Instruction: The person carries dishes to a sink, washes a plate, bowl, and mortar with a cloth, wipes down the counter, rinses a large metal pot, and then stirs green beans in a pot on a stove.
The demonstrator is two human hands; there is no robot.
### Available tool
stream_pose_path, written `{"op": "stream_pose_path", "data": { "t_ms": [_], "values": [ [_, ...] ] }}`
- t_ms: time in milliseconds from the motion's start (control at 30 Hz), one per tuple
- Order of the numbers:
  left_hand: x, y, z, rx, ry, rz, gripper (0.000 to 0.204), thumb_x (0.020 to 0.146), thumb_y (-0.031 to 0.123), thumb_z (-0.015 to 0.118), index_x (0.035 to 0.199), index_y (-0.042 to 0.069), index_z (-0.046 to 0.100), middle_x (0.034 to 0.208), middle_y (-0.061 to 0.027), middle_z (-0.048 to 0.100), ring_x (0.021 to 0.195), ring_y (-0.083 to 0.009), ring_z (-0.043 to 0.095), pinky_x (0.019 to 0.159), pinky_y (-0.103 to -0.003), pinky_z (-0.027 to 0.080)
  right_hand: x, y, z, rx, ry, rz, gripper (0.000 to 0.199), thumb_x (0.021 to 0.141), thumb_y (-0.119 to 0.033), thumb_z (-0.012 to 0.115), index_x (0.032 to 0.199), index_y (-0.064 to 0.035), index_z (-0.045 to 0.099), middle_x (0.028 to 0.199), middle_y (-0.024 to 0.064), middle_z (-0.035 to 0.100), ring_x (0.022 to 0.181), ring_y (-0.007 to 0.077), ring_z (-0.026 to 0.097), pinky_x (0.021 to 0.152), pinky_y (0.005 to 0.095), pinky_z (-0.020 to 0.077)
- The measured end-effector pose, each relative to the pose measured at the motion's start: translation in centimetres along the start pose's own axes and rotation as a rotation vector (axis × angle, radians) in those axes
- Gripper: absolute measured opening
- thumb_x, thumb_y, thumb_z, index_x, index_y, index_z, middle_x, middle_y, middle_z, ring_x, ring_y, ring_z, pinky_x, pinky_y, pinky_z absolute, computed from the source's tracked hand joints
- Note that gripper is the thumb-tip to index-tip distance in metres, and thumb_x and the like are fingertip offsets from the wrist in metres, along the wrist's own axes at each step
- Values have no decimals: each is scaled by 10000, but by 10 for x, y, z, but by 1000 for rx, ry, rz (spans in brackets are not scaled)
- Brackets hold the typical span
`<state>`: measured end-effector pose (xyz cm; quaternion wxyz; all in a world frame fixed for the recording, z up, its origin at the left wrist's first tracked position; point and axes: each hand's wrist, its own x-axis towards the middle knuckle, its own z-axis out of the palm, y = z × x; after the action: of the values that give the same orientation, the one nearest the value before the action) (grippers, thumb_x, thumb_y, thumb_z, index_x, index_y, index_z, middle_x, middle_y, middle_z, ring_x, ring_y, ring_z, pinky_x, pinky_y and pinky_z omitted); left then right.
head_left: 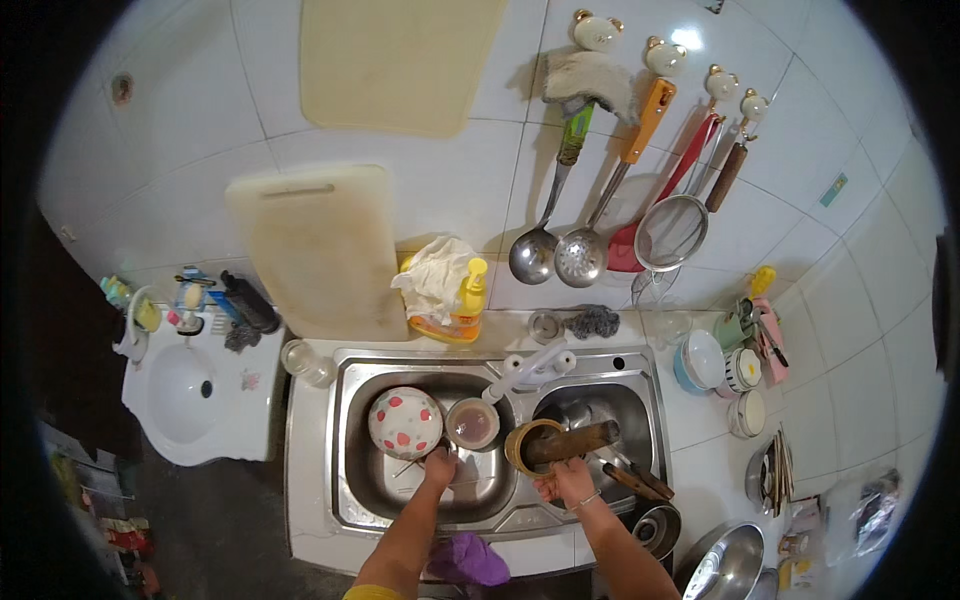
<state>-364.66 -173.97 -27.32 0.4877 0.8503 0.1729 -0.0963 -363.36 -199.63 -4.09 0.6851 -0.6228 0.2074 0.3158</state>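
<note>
My right hand clamps the brown wooden tool, its long axis pointing toward frame right over the right basin, while my left hand grips chopsticks.

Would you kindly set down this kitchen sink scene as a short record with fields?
Setting: double stainless steel sink below a white tiled wall
Left hand: down in the left basin, near a white bowl with red spots; whether it grips anything cannot be told
Right hand: holding a long brown wooden utensil across a round tan container
Between basins: white tap
Behind sink: yellow dish soap bottle
On wall: metal ladles and a mesh strainer hanging on hooks
</note>
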Motion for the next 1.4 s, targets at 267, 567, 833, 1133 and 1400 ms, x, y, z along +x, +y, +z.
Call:
{"op": "stream_pose_path", "data": {
  "t_ms": [267,567,833,1133,1400],
  "values": [
    [30,19,26,-476,82,-337,142,708,43,516,806,-57,541,661,-161,572,529,-239,570,450,-360,435,16,5,7,91,77,-8,234,857,-124,337,1046,1,395,695,179,582,459,176,532,420,296,453],
    [-3,-14,-7,206,-232,-152,246,689,162,551,811,-45,603,770,-242,596,754,-367,586,663,-422,461,54,13,51,113,74,-34,229,876,-117,339,1055,13,401,682,161,588,447,158,519,394,274,440],
    [-21,-29,-33,364,-511,-147,292,707,244,566,817,-22,619,835,-226,605,792,-360,586,711,-408,463,122,37,98,6,153,35,232,867,-74,352,1094,-25,348,669,168,581,416,143,483,332,259,374],
    [-41,-1,-79,63,-343,-302,414,737,288,592,973,-50,553,835,-211,605,777,-319,597,699,-386,458,219,122,88,125,292,274,450,817,-3,324,1220,-197,274,729,151,575,456,191,547,293,274,325],
    [-35,0,-94,-70,-134,-198,404,689,317,665,880,-27,570,682,-134,611,654,-252,601,614,-348,465,193,82,97,323,189,431,376,856,-189,482,1164,-59,310,690,145,580,495,239,556,391,338,432]
  ]
}}
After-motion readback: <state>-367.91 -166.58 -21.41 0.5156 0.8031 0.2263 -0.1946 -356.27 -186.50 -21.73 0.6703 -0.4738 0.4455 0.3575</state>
